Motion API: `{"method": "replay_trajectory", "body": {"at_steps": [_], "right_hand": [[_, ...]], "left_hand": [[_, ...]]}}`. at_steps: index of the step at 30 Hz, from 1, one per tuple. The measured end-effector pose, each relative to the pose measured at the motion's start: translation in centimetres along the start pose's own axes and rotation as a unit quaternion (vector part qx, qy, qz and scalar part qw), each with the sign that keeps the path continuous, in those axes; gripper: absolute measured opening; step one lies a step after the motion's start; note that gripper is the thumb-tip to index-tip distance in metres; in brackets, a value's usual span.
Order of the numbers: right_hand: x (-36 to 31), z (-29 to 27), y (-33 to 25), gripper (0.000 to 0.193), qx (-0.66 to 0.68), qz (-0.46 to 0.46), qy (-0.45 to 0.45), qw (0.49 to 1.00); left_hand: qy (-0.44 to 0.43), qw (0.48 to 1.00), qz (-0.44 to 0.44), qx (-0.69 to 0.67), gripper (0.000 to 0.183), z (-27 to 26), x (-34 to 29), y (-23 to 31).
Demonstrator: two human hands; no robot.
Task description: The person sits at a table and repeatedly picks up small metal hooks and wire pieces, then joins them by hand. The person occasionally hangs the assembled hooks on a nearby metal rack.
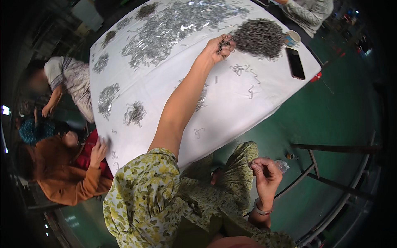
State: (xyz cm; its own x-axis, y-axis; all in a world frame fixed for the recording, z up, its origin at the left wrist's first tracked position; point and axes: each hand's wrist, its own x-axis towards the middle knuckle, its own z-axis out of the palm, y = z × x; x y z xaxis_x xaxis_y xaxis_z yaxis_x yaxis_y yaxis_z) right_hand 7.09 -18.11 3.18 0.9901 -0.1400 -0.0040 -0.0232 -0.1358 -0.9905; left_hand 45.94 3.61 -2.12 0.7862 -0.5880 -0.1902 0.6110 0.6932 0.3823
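Note:
My left arm stretches across the white-covered table (231, 120). At its end my left hand (221, 47) is closed around a bunch of small dark metal hooks (223, 43), at the left edge of a big heap of the same dark wire hooks (262, 39). My right hand (266, 173) is off the table, above my right leg, with thumb and fingers pinched together. What is between those fingertips, if anything, is too small to make out. Just below the heap lie several loose hooks (238, 69).
Shiny silver metal pieces (165, 31) spread over the table's far side. Smaller piles (135, 113) lie at the left. A phone (295, 63) and a paper cup (292, 38) stand by the right corner. People sit at the left, one in a brown top (62, 173). A metal frame (335, 147) stands right.

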Motion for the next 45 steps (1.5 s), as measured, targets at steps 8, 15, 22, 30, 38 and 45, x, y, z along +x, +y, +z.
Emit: {"method": "replay_trajectory", "body": {"at_steps": [8, 15, 22, 30, 38, 45], "right_hand": [[-1.6, 1.6, 1.0, 0.007, 0.049, -0.056, -0.025, 0.997], [-2.1, 3.1, 0.5, 0.007, 0.079, -0.061, -0.068, 0.993], [-2.5, 3.3, 0.7, 0.007, 0.066, -0.067, -0.085, 0.992], [-2.1, 3.8, 0.8, 0.008, 0.057, -0.072, -0.061, 0.994], [-2.0, 3.8, 0.3, 0.007, 0.065, -0.064, -0.048, 0.995], [-1.8, 3.8, 1.2, 0.011, 0.102, -0.048, -0.015, 0.993]], "left_hand": [[0.076, 0.965, 0.035, 0.250, 0.025, 0.9, -17.8, 7.6], [0.374, 0.811, 0.033, 0.449, 0.025, -2.3, -33.2, 5.2], [0.393, 0.763, 0.053, 0.510, 0.026, -7.3, -34.1, 3.4], [0.458, 0.497, 0.147, 0.722, 0.035, -5.9, -33.6, 3.1], [0.252, 0.333, 0.175, 0.892, 0.030, -7.7, -34.6, -2.9], [0.183, 0.361, 0.169, 0.899, 0.017, -9.3, -34.1, -8.3]]}}
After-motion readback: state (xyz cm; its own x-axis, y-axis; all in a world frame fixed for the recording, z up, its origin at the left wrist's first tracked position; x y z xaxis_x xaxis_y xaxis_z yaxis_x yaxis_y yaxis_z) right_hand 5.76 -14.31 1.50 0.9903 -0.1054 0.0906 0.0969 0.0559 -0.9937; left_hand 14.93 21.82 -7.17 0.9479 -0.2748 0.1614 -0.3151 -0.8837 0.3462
